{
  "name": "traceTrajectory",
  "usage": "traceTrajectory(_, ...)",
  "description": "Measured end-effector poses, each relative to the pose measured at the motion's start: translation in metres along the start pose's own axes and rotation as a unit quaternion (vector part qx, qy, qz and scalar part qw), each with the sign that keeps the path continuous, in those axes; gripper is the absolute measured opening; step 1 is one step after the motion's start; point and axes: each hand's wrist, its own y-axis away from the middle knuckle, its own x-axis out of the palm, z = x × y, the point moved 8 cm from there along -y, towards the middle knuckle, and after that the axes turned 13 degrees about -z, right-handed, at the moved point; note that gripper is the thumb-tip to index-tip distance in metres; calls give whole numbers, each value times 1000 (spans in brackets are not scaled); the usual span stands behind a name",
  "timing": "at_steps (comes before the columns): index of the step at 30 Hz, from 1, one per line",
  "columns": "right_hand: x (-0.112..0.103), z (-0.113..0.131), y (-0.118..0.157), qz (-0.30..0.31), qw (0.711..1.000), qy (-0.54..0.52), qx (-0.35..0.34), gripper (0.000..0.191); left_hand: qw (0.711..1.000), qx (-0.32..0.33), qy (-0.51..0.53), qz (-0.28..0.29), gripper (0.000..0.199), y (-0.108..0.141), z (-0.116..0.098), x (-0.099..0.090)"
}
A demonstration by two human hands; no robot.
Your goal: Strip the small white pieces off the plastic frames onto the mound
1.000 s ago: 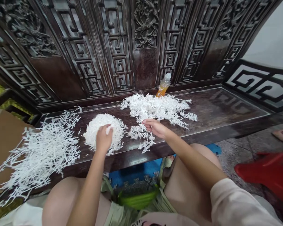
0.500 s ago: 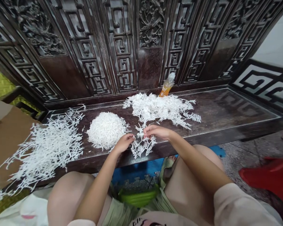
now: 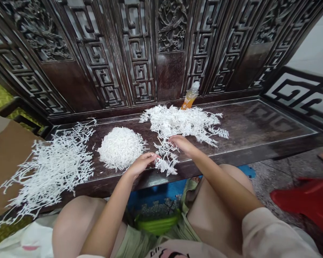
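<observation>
- Left hand (image 3: 141, 164): low over the bench, palm down, fingers (image 3: 151, 156) loosely curled and partly open. Fingertips just beside the small tangle of white branched sprigs (image 3: 164, 161). No held piece visible.
- Right hand (image 3: 183, 145): above the same tangle, fingers (image 3: 173, 138) bent downward, half closed. Fingertips at the upper sprigs, with contact or grip impossible to confirm.
- Small tangle: on the dark wooden bench (image 3: 261, 120), between both hands, near the bench's front edge.
- Round white mound of sprigs (image 3: 121, 148): tightly gathered, just left of the left hand, apart from the small tangle.
- Wide loose spread of sprigs (image 3: 181, 122): directly behind the hands, its lower strands reaching toward the small tangle.
- Second loose heap of sprigs (image 3: 54, 166): far left, across the bench end and over a brown cardboard sheet (image 3: 8, 150).
- Plastic bottle with orange liquid and white cap (image 3: 190, 96): upright against the carved dark wood panel (image 3: 172, 28), just behind the wide spread.
- Pale pink sleeve (image 3: 274, 229): on the right forearm's upper end.
- Red plastic object (image 3: 304, 202): on the floor, lower right, well apart from the bench.
</observation>
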Motion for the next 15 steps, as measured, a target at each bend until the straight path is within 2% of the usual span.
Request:
traceTrajectory(3, -15, -6, -7, -119, 991, 47, -33, 21, 997, 37, -20, -64, 35, -3, -5, -8)
traceTrajectory(6, -18, 12, 8, -209, 963, 69, -158, 40, 989, 72, -61, -111, 34, -5, -6, -10)
traceTrajectory(8, -3, 28, 26, -185, 951, 64, -241, 43, 987, 77, -60, -124, 33, -7, -3, -10)
traceTrajectory(11, 27, 42, 52, -83, 942, 83, -314, 30, 985, 81, -54, -143, 33, -7, -2, -10)
traceTrajectory(13, 40, 43, 60, -40, 938, 109, -328, 22, 982, 93, -57, -156, 33, -6, -4, -11)
traceTrajectory(15, 47, 39, 59, 5, 942, 121, -313, 23, 979, 102, -51, -167, 33, -4, -8, -13)
